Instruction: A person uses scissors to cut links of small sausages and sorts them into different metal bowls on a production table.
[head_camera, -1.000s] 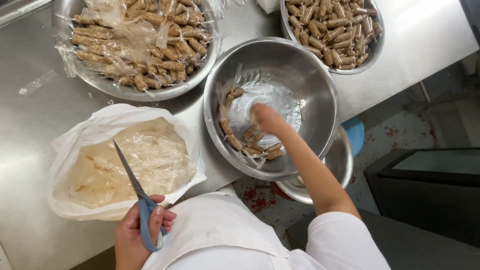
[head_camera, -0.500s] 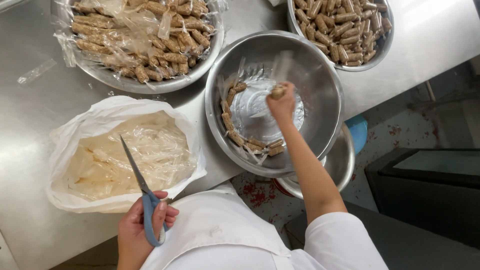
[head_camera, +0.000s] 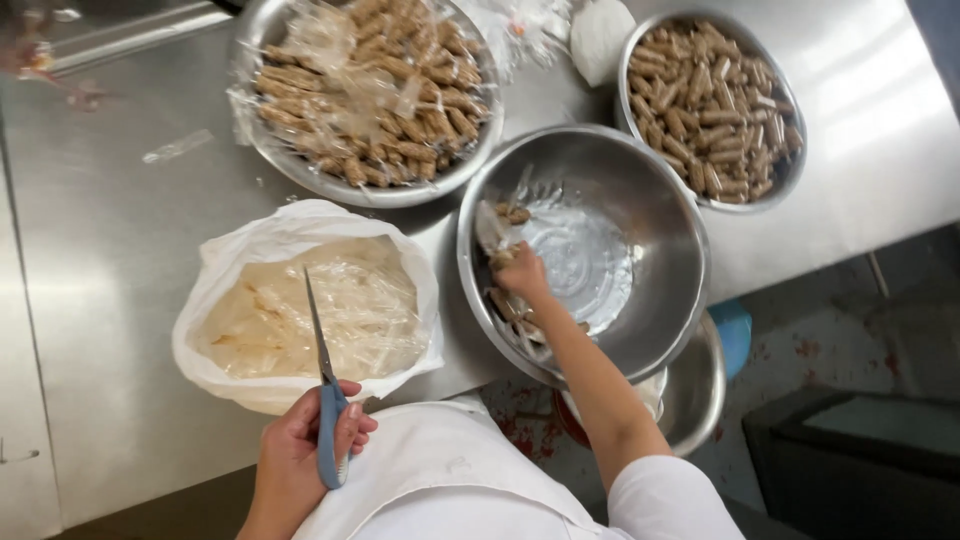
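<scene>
Right hand (head_camera: 522, 272), fingers closed on a plastic-wrapped sausage (head_camera: 492, 232), inside the large steel bowl (head_camera: 660, 300) at its left wall; further wrapped sausages (head_camera: 515, 318) lie beneath. Left hand (head_camera: 305, 445), closed around blue-handled scissors (head_camera: 325, 385), blades pointing over the white bag of discarded wrappers (head_camera: 300, 310). Two bowls of sausages, wrapped (head_camera: 365, 95) and unwrapped (head_camera: 710, 105), stand farther back on the steel bench (head_camera: 110, 260).

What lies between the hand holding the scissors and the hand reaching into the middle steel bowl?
In the head view, between the left hand with the scissors and the right hand lie the white bag's edge, bare steel table and the bowl's near rim.
</scene>
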